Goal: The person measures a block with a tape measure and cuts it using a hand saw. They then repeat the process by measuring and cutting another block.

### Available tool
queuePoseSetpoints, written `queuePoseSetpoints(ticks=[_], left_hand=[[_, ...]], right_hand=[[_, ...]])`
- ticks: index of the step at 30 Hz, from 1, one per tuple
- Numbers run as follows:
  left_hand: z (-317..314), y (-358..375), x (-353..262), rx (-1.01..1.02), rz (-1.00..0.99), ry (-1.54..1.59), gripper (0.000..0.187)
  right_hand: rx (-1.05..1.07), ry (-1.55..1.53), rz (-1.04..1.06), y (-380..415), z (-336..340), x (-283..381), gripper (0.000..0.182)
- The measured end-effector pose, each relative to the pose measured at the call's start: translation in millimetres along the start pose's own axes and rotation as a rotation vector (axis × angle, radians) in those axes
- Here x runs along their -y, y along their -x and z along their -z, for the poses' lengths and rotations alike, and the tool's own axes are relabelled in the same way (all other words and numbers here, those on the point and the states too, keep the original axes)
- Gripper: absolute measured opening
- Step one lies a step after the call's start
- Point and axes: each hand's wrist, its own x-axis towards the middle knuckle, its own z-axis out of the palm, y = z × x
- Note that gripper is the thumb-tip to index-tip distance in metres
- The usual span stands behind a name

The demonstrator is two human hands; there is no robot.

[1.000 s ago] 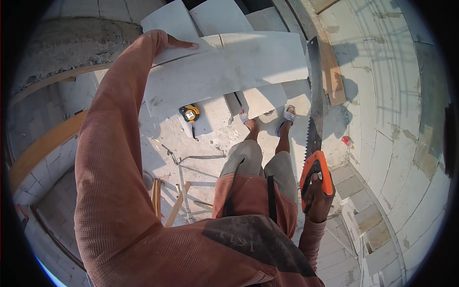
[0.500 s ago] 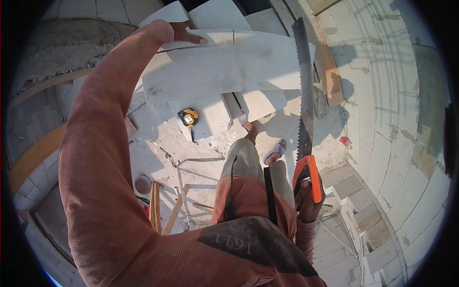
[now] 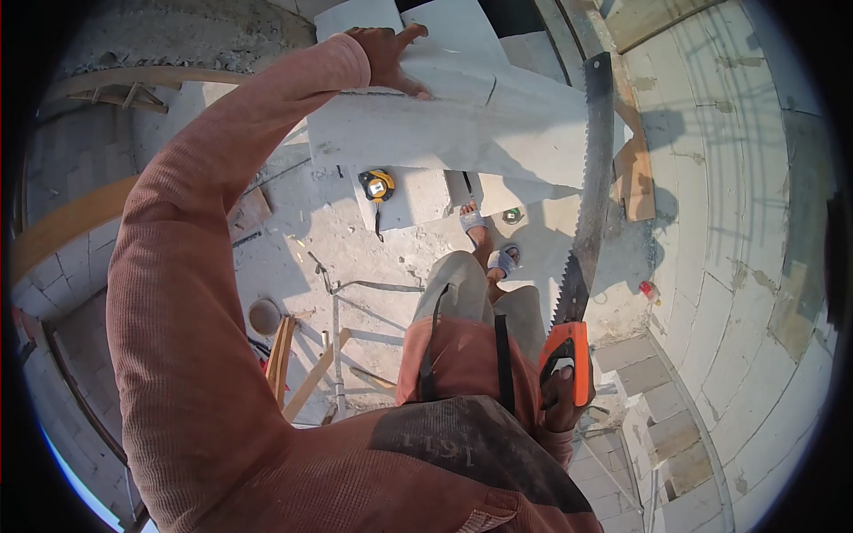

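Note:
A large white block (image 3: 444, 131) lies across other blocks in front of me, with a dark line marked on its upper part. My left hand (image 3: 389, 60) rests at the far left end of this block, fingers spread apart. On the right, my right hand (image 3: 562, 395) is wrapped around the orange and black handle of a hand saw (image 3: 593, 186). Its long toothed blade points away from me, teeth to the left, passing the right end of the block. A yellow and black tape measure (image 3: 377, 185) sits on a lower block (image 3: 413, 206) nearer to me.
A block wall (image 3: 711, 204) rises on the right, with stacked blocks (image 3: 675, 435) near its foot. Timber strips (image 3: 283, 355), a round container (image 3: 264, 316) and a metal frame (image 3: 336, 355) are at lower left. My sandalled feet (image 3: 503, 259) stand near the lower blocks.
My left hand has its fingers spread wider on the block's end. The saw's blade leans further right and its handle sits slightly lower. The whole view has shifted and turned a little.

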Motion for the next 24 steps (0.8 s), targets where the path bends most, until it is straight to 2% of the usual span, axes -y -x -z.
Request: queuePoseSetpoints(ticks=[4, 9, 15, 19, 24], left_hand=[[3, 28, -17, -0.121, -0.001, -0.061, 0.115], [-14, 53, -25, -0.251, -0.036, -0.105, 0.11], [-31, 88, -45, -0.385, -0.014, -0.181, 0.111], [-45, 110, -55, -0.43, -0.034, -0.22, 0.112], [-60, 130, -68, -0.377, -0.002, -0.33, 0.117]], right_hand=[[0.107, 0.108, 0.098, 3, 8, 0, 0.038], [0.22, 0.19, 0.059, 41, 39, -52, 0.064], [0.23, 0.251, 0.142, 71, 60, -74, 0.064], [0.238, 0.271, 0.098, 83, 66, -86, 0.063], [0.215, 0.203, 0.1, 93, 48, -90, 0.064]])
